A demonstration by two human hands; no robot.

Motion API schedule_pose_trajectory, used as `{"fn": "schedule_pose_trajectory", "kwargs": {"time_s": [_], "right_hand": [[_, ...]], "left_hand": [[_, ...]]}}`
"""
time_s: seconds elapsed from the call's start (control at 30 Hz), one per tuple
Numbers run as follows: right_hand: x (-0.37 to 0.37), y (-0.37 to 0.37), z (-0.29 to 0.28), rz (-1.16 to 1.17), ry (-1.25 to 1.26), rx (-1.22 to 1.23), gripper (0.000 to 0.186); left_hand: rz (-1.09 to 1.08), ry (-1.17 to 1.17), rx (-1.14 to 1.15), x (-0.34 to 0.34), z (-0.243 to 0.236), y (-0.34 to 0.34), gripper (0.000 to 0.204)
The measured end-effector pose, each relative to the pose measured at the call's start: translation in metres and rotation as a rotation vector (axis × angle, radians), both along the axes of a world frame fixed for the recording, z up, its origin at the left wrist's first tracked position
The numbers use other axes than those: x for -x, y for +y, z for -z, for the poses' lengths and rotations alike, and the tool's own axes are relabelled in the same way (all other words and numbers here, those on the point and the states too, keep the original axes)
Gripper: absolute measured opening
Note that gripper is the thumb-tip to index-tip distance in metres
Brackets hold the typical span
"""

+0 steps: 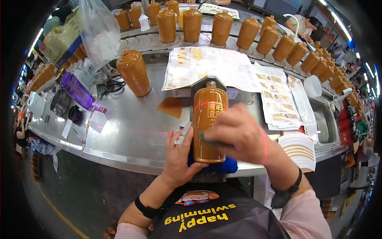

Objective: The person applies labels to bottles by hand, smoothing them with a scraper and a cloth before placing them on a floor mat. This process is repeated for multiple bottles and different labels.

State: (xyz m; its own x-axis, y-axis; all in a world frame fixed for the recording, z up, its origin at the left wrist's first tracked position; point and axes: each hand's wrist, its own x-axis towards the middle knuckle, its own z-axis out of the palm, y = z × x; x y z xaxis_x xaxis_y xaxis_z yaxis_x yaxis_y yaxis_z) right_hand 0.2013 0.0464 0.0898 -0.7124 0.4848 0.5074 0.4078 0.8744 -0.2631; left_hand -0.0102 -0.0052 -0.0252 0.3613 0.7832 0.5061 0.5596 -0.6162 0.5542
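Observation:
A glossy brown ceramic bottle (201, 151) with gold characters lies tilted back on a cradle with a dark bracket at its neck and blue padding below. My left hand (177, 155) grips its lower left side; a white wrapping or piece shows at the fingers. My right hand (242, 133) is closed on a small green pad (207, 136), mostly hidden, against the bottle's front below the lettering. Red light lines cross the bottle and my right wrist. Decal sheets (274, 99) and white paper (211, 59) lie behind and to the right.
A curved conveyor (133, 42) carries several brown bottles. Another bottle (133, 73) stands on the steel bench (131, 131). A purple flask (75, 89), pot (59, 101) and hanging plastic bag (97, 28) are left, a sink (326, 131) right. A co-worker (302, 28) works at upper right.

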Motion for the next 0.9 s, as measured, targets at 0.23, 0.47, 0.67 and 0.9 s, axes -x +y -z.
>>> {"fn": "schedule_pose_trajectory", "kwargs": {"time_s": [0.23, 0.47, 0.67, 0.9], "right_hand": [[-0.016, 0.025, -0.006, 0.420, 0.240, 0.184, 0.015], [-0.030, 0.005, 0.010, 0.505, 0.512, 0.464, 0.014], [-0.007, 0.019, -0.009, 0.063, 0.089, 0.431, 0.018], [0.000, 0.014, 0.002, 0.159, -0.059, -0.221, 0.016]], "left_hand": [[-0.011, 0.041, -0.048, -0.004, -0.010, -0.001, 0.086], [0.193, 0.046, -0.180, 0.003, -0.043, 0.044, 0.062], [0.169, -0.254, -0.100, -0.017, -0.050, 0.109, 0.045], [0.161, -0.791, 0.747, -0.025, -0.037, 0.126, 0.047]]}}
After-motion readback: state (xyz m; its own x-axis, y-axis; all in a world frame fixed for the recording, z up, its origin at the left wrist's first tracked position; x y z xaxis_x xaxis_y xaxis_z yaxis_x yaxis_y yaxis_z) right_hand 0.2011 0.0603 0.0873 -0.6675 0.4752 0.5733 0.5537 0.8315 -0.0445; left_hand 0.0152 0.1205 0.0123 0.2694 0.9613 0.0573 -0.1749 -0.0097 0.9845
